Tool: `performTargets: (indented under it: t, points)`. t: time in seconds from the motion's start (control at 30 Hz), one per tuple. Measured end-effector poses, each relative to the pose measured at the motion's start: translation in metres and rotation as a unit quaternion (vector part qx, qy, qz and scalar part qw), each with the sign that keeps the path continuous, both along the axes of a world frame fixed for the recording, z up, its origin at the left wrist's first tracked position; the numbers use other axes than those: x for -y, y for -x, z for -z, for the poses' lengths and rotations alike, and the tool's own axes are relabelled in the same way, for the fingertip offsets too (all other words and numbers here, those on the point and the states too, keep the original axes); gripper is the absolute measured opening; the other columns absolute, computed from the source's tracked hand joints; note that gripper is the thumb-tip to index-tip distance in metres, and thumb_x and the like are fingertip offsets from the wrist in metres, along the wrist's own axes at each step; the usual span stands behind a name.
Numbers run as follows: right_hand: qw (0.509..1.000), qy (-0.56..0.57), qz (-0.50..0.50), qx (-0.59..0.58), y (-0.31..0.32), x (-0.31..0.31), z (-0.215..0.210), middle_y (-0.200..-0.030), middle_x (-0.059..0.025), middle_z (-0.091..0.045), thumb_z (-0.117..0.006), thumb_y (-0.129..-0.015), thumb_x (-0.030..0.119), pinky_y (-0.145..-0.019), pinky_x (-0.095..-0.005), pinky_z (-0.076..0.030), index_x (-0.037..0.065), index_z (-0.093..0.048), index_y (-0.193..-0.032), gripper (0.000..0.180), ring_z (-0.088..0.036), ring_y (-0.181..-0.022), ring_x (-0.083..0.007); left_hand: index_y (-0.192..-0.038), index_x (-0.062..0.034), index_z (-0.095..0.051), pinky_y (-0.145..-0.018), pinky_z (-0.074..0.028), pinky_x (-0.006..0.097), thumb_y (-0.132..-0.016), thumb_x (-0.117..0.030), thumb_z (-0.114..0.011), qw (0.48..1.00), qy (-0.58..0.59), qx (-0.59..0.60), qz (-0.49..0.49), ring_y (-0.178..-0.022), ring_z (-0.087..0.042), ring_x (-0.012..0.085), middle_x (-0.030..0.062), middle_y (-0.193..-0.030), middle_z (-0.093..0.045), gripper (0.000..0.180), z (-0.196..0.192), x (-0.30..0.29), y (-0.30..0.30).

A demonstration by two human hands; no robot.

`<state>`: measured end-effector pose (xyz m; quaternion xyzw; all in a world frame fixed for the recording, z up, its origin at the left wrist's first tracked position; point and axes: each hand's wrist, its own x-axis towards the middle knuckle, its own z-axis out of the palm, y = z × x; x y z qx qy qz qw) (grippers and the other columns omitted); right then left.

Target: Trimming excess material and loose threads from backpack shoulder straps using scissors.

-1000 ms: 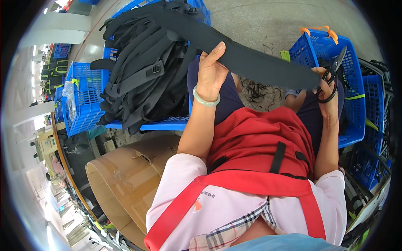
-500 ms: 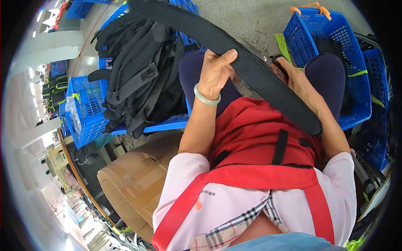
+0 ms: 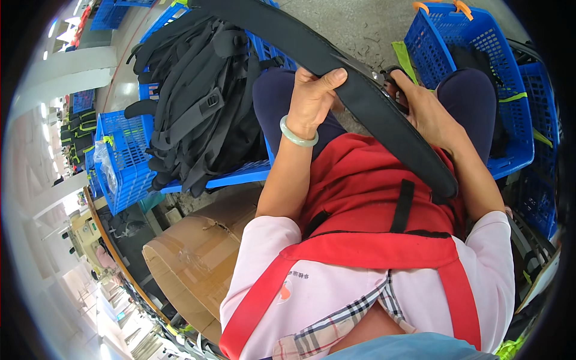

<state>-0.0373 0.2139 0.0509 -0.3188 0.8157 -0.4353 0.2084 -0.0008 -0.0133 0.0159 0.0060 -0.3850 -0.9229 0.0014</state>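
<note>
Head view, one entry.

Item, strap (image 3: 379,114): we list it as black, matt, long and broad, with a slight bend and a thick, padded look. A line of stitching follows its right-hand edge; the lower end is rounded. It hangs aslant in front of the wearer, from the picture's top edge, over the pile (image 3: 186,120), down to the apron (image 3: 360,186). Whether its tip touches the apron we cannot tell.

Left hand (image 3: 315,99): grip clamped on the strap near mid-length, thumb flat on the upper face, fingers beneath. Pale green bracelet (image 3: 297,139) at the wrist.

Right hand (image 3: 429,117): grip closed about the dark handles of the scissors (image 3: 378,77), beside the strap's stitched edge. We see some metal near the pivot; the strap hides part of the tool, and we cannot tell how the blades stand.

Surroundings: the pile, of similar black straps, one with a buckle (image 3: 211,102), heaped over a blue basket (image 3: 249,172) on the left; a second blue crate (image 3: 432,48), with orange ties, on the right; a brown carton (image 3: 192,258) by the left elbow; the apron, red.
</note>
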Motion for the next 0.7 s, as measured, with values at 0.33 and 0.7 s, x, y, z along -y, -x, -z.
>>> performTargets:
  t: [0.33,0.7]
  points:
    - [0.998,-0.057,-0.017,-0.012,0.001,-0.007,-0.004,-0.078,-0.0141,-0.048,-0.07,-0.079,0.023,-0.064,-0.0356,-0.04,0.003,-0.04,-0.101,0.043,-0.042,-0.066,-0.0254,-0.097,-0.0038,-0.068,-0.08,-0.052,0.031,-0.082,0.003,-0.068,0.999,0.02,-0.033,0.008,-0.087,-0.065,0.017,0.007,-0.096,-0.069,0.017,0.002,0.007,0.001]
    - [1.0,-0.008,0.011,-0.006,-0.003,0.002,0.01,-0.082,-0.0242,-0.061,-0.066,-0.083,0.019,-0.07,-0.0418,-0.046,0.001,-0.044,-0.108,0.038,-0.057,-0.083,-0.0459,-0.091,-0.0045,-0.068,-0.077,-0.051,0.029,-0.081,0.003,-0.069,1.0,-0.003,-0.021,0.002,-0.081,-0.064,0.0151,0.0052,-0.09,-0.069,0.013,0.004,0.001,0.001]
